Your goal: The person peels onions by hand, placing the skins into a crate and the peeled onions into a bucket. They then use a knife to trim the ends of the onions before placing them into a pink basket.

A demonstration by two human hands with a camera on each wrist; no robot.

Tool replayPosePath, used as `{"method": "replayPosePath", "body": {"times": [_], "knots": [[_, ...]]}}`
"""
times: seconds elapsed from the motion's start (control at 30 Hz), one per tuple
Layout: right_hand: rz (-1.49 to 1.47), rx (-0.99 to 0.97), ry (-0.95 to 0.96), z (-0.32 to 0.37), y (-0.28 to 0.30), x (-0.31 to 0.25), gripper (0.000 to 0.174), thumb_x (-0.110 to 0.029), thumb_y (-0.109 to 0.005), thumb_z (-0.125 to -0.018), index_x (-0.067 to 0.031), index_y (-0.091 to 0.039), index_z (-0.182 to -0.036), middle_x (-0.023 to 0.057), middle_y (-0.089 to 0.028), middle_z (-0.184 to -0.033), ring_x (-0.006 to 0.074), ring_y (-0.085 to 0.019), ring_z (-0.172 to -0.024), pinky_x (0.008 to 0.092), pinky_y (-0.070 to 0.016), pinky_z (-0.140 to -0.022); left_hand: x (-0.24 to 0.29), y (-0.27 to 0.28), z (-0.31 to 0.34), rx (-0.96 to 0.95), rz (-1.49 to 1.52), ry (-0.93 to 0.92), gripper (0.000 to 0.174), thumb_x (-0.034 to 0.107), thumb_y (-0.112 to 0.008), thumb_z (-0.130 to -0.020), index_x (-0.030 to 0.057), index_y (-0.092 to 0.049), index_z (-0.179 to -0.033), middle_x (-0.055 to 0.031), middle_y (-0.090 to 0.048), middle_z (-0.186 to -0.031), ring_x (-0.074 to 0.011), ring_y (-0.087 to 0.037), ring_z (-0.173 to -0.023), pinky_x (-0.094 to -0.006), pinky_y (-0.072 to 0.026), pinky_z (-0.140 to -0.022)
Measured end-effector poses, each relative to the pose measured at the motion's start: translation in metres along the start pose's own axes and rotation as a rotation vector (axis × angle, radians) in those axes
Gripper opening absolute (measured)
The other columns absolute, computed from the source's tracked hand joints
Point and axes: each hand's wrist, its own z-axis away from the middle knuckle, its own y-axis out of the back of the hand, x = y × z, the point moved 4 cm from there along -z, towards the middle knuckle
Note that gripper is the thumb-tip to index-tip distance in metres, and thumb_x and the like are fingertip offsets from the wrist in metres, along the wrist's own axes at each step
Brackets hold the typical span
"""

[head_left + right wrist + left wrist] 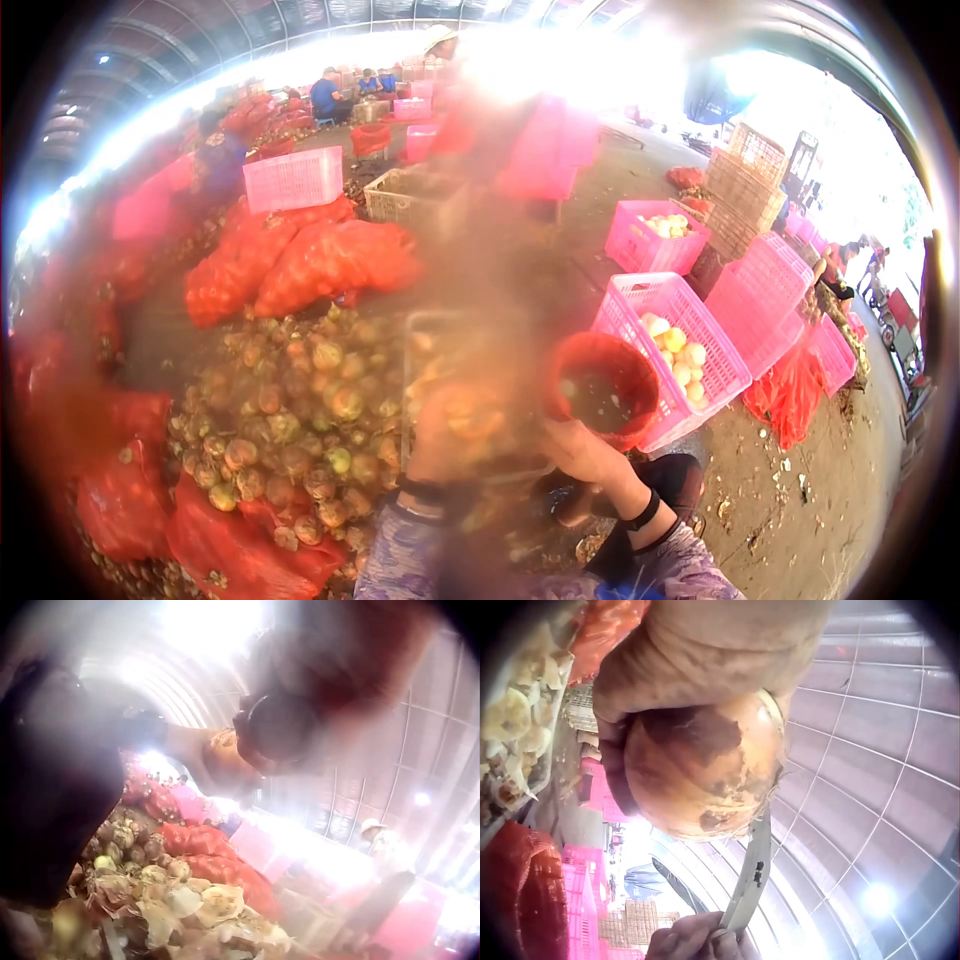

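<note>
A brown-skinned onion (705,772) fills the middle of the left wrist view, gripped by my left hand (720,664). Patches of dry skin on it look dark and torn. My right hand (697,937) holds a knife (751,870), whose blade tip reaches the onion's lower edge. In the right wrist view the dark round butt of the knife handle (283,726) shows within the right hand (337,671). Haze blurs the left hand (440,430) in the head view; beside it, the right hand (585,455) lies close below a red bucket (640,425).
Loose onions (280,410) are heaped at left, near red mesh sacks (335,265). Pink crates (715,375) stand at right, one with peeled onions (680,350). Dry peelings (217,904) pile up below the hands. Other people (325,95) sit farther back.
</note>
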Motion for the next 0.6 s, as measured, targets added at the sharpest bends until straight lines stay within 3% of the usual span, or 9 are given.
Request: {"method": "replayPosePath", "body": {"times": [0.07,0.27,0.33,0.4,0.43,0.47,0.53,0.57,0.6], "knots": [[0.147,-0.054,-0.048,0.004,0.002,0.027,0.025,-0.005,-0.054,-0.090,0.0003,-0.062,-0.114,0.0185,-0.064,-0.094,0.0396,-0.063,-0.082,0.0442,-0.0517,-0.072,0.013,-0.012,0.012,-0.026,0.039,0.065,0.030,0.020,-0.051,-0.097,0.0011,-0.064,-0.117,-0.0112,-0.068,-0.097,-0.0245,-0.068,-0.092,-0.0363,-0.0577,-0.083],[0.328,0.355,-0.026,0.037,-0.100,0.110,0.016,-0.005,-0.055,-0.090,-0.0001,-0.057,-0.104,0.0103,-0.056,-0.079,0.0272,-0.052,-0.055,0.0389,-0.0478,-0.053,-0.002,-0.021,-0.001,-0.054,0.344,0.183,0.027,0.020,-0.056,-0.097,0.0010,-0.064,-0.114,-0.0103,-0.068,-0.103,-0.0210,-0.067,-0.097,-0.0351,-0.0572,-0.085],[-0.430,0.438,-0.210,0.018,-0.096,0.063,0.012,-0.013,-0.051,-0.099,-0.0021,-0.056,-0.102,0.0053,-0.050,-0.068,0.0191,-0.045,-0.047,0.0372,-0.0434,-0.043,-0.007,-0.021,-0.004,-0.051,0.481,0.187,0.026,0.020,-0.058,-0.096,0.0012,-0.064,-0.113,-0.0096,-0.068,-0.103,-0.0198,-0.067,-0.097,-0.0345,-0.0570,-0.085],[-0.142,0.364,-0.195,0.028,-0.099,0.083,0.019,-0.020,-0.047,-0.104,-0.0040,-0.055,-0.100,0.0003,-0.044,-0.062,0.0130,-0.040,-0.041,0.0326,-0.0389,-0.037,-0.003,-0.021,-0.001,-0.073,0.557,0.177,0.026,0.021,-0.060,-0.096,0.0015,-0.064,-0.112,-0.0090,-0.069,-0.103,-0.0187,-0.067,-0.097,-0.0340,-0.0567,-0.085],[-0.863,0.344,-0.419,0.025,-0.100,0.079,0.018,-0.021,-0.048,-0.104,-0.0050,-0.055,-0.099,0.0002,-0.042,-0.063,0.0111,-0.037,-0.038,0.0295,-0.0372,-0.035,0.002,-0.025,-0.001,-0.086,0.558,0.182,0.026,0.021,-0.061,-0.096,0.0016,-0.064,-0.112,-0.0086,-0.069,-0.103,-0.0181,-0.067,-0.097,-0.0337,-0.0566,-0.085],[-0.864,0.330,-0.416,0.024,-0.092,0.070,0.018,-0.021,-0.048,-0.104,-0.0050,-0.055,-0.099,0.0002,-0.042,-0.063,0.0111,-0.037,-0.038,0.0295,-0.0372,-0.035,0.015,-0.031,0.007,-0.079,0.558,0.170,0.026,0.021,-0.061,-0.096,0.0016,-0.064,-0.112,-0.0086,-0.069,-0.103,-0.0181,-0.067,-0.097,-0.0337,-0.0566,-0.085],[-1.723,0.024,-0.472,0.024,-0.093,0.048,0.019,-0.024,-0.050,-0.103,-0.0051,-0.055,-0.101,0.0010,-0.042,-0.063,0.0112,-0.035,-0.037,0.0282,-0.0360,-0.034,0.057,-0.048,0.040,0.117,0.062,-0.015,0.031,0.028,-0.057,-0.097,0.0020,-0.064,-0.113,-0.0103,-0.070,-0.104,-0.0189,-0.068,-0.096,-0.0355,-0.0566,-0.086],[-1.591,0.076,-0.511,0.023,-0.089,0.039,0.022,-0.024,-0.052,-0.103,-0.0030,-0.055,-0.099,0.0024,-0.043,-0.062,0.0110,-0.036,-0.037,0.0282,-0.0356,-0.034,0.068,-0.054,0.047,-0.059,-0.080,-0.178,0.034,0.032,-0.053,-0.098,0.0027,-0.065,-0.111,-0.0108,-0.070,-0.106,-0.0198,-0.068,-0.097,-0.0378,-0.0565,-0.086],[-1.593,0.057,-0.510,0.018,-0.086,0.030,0.022,-0.024,-0.052,-0.103,-0.0030,-0.055,-0.099,0.0024,-0.043,-0.062,0.0110,-0.036,-0.037,0.0282,-0.0356,-0.034,0.067,-0.055,0.051,-0.048,-0.086,-0.189,0.034,0.032,-0.053,-0.098,0.0027,-0.065,-0.111,-0.0108,-0.070,-0.106,-0.0198,-0.068,-0.097,-0.0378,-0.0565,-0.086]]}}
